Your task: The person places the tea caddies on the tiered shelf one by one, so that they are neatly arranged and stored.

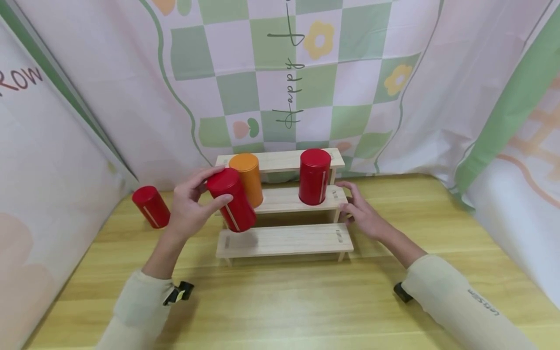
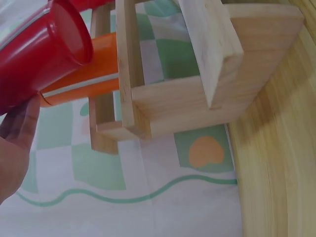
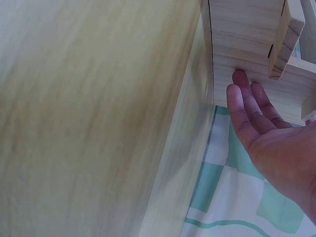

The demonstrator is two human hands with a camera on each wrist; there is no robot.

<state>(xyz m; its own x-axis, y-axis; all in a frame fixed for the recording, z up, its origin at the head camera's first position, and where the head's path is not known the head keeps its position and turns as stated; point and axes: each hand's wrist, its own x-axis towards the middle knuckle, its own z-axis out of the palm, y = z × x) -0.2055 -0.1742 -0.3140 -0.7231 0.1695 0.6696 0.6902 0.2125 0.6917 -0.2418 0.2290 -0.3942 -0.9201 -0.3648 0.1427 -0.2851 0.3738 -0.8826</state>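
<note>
Left of center in the frame, we've got a tilted red can [image 1: 234, 209] up in the air, its base clear of the lowest board [image 1: 284, 241] of the wooden rack [image 1: 280, 161]. What worries us is the orange can [image 1: 250, 176] right behind it, standing at the left end of the middle board [image 1: 280, 199]: the two overlap in the head and left wrist views, and we can't tell if they touch. Swing the held one too far back and we could knock the orange one over. Set it down at that lean and it'd land on its bottom edge, so it might tip or roll off. The second red can [image 1: 314, 177], at the right end of the same board, looks safer, but a hard shove on the rack could rock it. Third red can [image 1: 151, 208] is on the table [image 1: 306, 306] at the frame's left, well apart.

As for pose: our left hand [image 1: 190, 206] comes up from lower left, thumb across the can's front, fingers wrapped behind, so it's a proper grip. Our right hand [image 1: 364, 214] reaches in from lower right, fingers mostly straight, holding nothing, tips against the side panel [image 3: 242, 54]. Probably steadying it, we'd guess.
</note>
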